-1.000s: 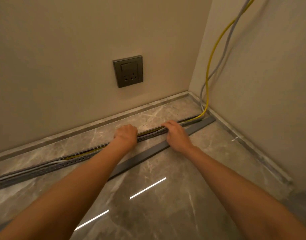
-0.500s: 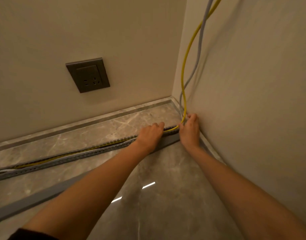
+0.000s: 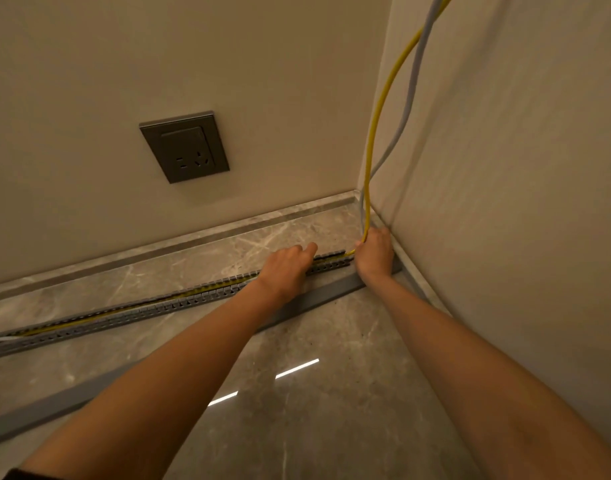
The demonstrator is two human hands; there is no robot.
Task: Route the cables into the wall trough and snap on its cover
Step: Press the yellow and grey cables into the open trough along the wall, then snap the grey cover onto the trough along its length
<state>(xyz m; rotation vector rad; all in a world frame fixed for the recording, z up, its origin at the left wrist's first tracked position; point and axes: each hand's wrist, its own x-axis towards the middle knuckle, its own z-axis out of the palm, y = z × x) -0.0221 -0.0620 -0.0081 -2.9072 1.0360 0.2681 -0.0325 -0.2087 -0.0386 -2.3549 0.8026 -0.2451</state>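
Note:
A grey slotted trough (image 3: 165, 304) lies on the marble floor along the back wall, with a yellow cable (image 3: 376, 126) and a grey cable (image 3: 409, 98) running inside it. Both cables rise from the trough's right end up the corner of the walls. My left hand (image 3: 286, 266) presses down on the trough near its right end, fingers curled over it. My right hand (image 3: 375, 254) is at the trough's end in the corner, closed around the yellow cable where it bends upward. The flat grey cover strip (image 3: 318, 299) lies on the floor just in front of the trough.
A dark grey wall socket (image 3: 184, 147) sits on the back wall above the trough. A marble skirting ledge (image 3: 193, 237) runs along both walls. The right wall stands close beside my right arm. Glossy floor with light reflections (image 3: 297, 368) lies in front.
Both hands slid right along the trough toward the corner. My right hand left the trough's middle and took hold of the yellow cable at the trough's end; the view swung right.

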